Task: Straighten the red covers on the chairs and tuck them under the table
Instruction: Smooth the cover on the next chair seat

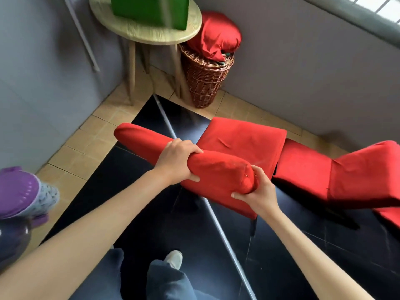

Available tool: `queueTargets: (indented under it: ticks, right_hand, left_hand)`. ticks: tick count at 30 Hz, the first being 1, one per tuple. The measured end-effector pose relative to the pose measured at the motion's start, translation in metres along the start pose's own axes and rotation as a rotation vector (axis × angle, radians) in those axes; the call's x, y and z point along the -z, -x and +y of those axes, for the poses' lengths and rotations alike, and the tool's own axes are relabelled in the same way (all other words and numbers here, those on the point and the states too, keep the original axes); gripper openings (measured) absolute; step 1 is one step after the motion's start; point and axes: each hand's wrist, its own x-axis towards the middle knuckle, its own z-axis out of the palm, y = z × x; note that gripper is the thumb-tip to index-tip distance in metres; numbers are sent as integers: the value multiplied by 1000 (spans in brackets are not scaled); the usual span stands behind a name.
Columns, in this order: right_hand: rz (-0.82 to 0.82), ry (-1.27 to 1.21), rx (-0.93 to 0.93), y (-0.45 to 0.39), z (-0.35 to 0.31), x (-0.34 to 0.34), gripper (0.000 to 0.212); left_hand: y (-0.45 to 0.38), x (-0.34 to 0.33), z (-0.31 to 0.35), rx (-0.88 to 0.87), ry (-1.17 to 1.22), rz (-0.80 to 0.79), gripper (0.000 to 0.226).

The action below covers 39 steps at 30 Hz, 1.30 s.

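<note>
Both hands, left hand (176,161) and right hand (258,191), grasp the padded chair-back's (216,172) fuzzy red cover.

Ahead of you, in the corner, stands a round wooden side table (151,33) with a green box (149,9) on top. Just beside it on the right you see a brown wicker basket (205,81) with a red cloth bundle (216,35) bulging out of its top. At your far left sits something purple (17,189), partly cut off by the frame edge. Beige tiles (95,137) border the glossy black floor (151,224).
</note>
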Motion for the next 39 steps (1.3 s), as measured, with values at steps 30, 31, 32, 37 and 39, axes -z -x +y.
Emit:
queueTargets:
  ticks: [30, 31, 32, 37, 39]
  right_hand:
    - [282, -84, -150, 104, 49, 104, 83]
    - [283, -94, -171, 107, 53, 108, 82]
    - [287, -107, -191, 111, 58, 110, 82]
    - [322, -155, -269, 130, 73, 109, 79]
    - [328, -186, -304, 140, 76, 100, 78]
  left_hand:
    - [-10, -56, 52, -181, -276, -254, 87]
    - [-10, -60, 56, -203, -279, -250, 86]
    - [-10, -64, 60, -224, -286, -249, 85]
    - [-14, -72, 75, -307, -356, -276, 82]
    - [-17, -71, 76, -343, -400, -290, 82]
